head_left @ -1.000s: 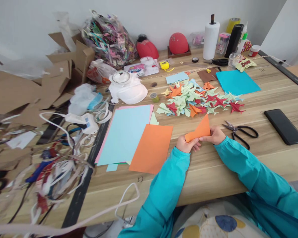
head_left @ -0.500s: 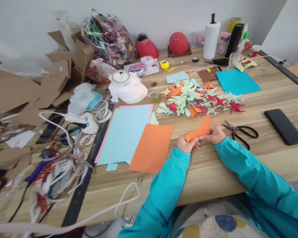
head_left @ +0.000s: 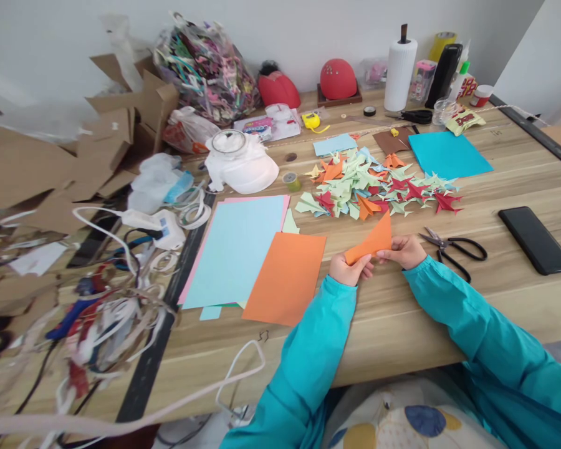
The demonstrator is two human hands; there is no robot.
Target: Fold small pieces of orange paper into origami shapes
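A folded piece of orange paper (head_left: pixel 373 240) is held up over the table between my two hands, its pointed corner upward. My left hand (head_left: pixel 348 269) grips its left end, thumb on the near face. At the lower right edge, my right hand (head_left: pixel 404 251) pinches the paper between thumb and fingers. Just beyond lies a heap of folded paper shapes (head_left: pixel 355 178) in green, orange, red and blue. A flat orange sheet (head_left: pixel 287 280) rests to the left of my left hand. Black-handled scissors (head_left: pixel 453 246) lie to the right of my right hand.
Light blue and pink sheets (head_left: pixel 236 249) lie on the left. A phone (head_left: pixel 537 240) sits at the right, a turquoise paper stack (head_left: pixel 449 154) behind it. Tangled cords and ribbons (head_left: pixel 116 324) and torn cardboard (head_left: pixel 51 162) crowd the far left. A white bottle (head_left: pixel 399 75) stands at the back.
The folded orange paper and my left hand have shifted slightly left. My right hand, still pinching, now sits nearer the paper's lower right edge.
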